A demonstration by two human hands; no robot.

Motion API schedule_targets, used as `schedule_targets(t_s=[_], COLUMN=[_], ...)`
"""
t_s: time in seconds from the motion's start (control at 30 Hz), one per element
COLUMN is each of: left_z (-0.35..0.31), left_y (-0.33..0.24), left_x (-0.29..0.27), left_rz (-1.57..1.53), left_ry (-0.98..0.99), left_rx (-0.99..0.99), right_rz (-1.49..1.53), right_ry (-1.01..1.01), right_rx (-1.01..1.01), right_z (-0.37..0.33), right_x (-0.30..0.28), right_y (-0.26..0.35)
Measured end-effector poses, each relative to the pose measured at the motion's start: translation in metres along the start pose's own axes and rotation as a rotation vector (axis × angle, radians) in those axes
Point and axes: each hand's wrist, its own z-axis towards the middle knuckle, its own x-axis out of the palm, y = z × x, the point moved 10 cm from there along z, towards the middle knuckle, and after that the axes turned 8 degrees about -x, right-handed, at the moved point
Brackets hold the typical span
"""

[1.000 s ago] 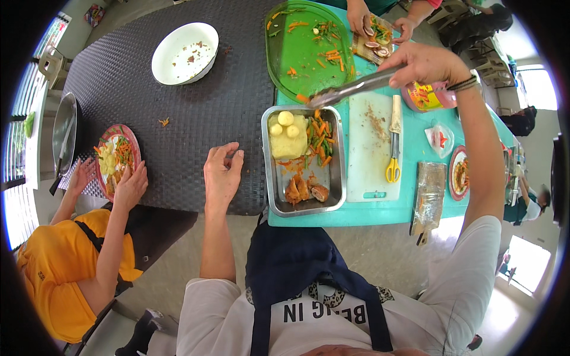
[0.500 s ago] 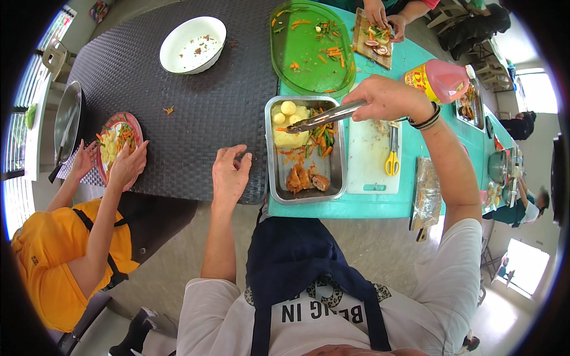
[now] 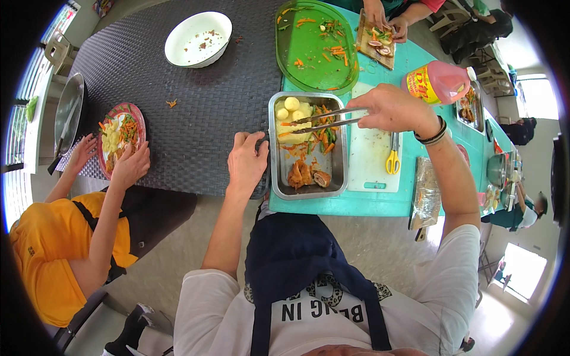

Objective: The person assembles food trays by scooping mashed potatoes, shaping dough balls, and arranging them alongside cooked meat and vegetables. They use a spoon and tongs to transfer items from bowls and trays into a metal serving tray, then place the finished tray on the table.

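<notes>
Metal tongs (image 3: 326, 126) are gripped in my right hand (image 3: 395, 110), their two arms parted over the food. A thin orange strip shows at their tips. Below them is a rectangular steel tray (image 3: 344, 169). In it lie pale round balls (image 3: 291, 104) on a yellow mash (image 3: 289, 137), cut carrots and green beans (image 3: 327, 137), and browned meat roll pieces (image 3: 301, 174). My left hand (image 3: 246, 161) hovers or rests by the tray's left side, above the dark table's edge. It holds nothing, with thumb and fingers apart and slightly bent.
A white cutting board (image 3: 374, 160) with yellow-handled scissors (image 3: 392, 163) lies right of the tray. Beyond are a green tray (image 3: 309, 44), a pink jug (image 3: 442, 83) and a white bowl (image 3: 205, 35). A person in yellow holds a filled plate (image 3: 139, 121); another works at a wooden board (image 3: 367, 44).
My left hand has moved right, closer to the tray. The tongs have turned and now show both arms spread over the food. The view has shifted slightly.
</notes>
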Motion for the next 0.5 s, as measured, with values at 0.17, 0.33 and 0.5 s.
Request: schedule_targets(t_s=[0.17, 0.33, 0.5], left_z=[0.007, 0.016, 0.018], left_y=[-0.008, -0.019, -0.028], left_x=[0.008, 0.021, 0.03], left_rz=[0.042, 0.051, 0.122], left_ry=[-0.004, 0.056, 0.042], left_rx=[0.046, 0.055, 0.103], right_rz=[-0.058, -0.091, -0.172], right_ry=[-0.037, -0.039, -0.093], right_rx=[0.042, 0.038, -0.017], right_z=[-0.008, -0.012, -0.008], right_x=[0.006, 0.015, 0.016], right_y=[0.004, 0.002, 0.01])
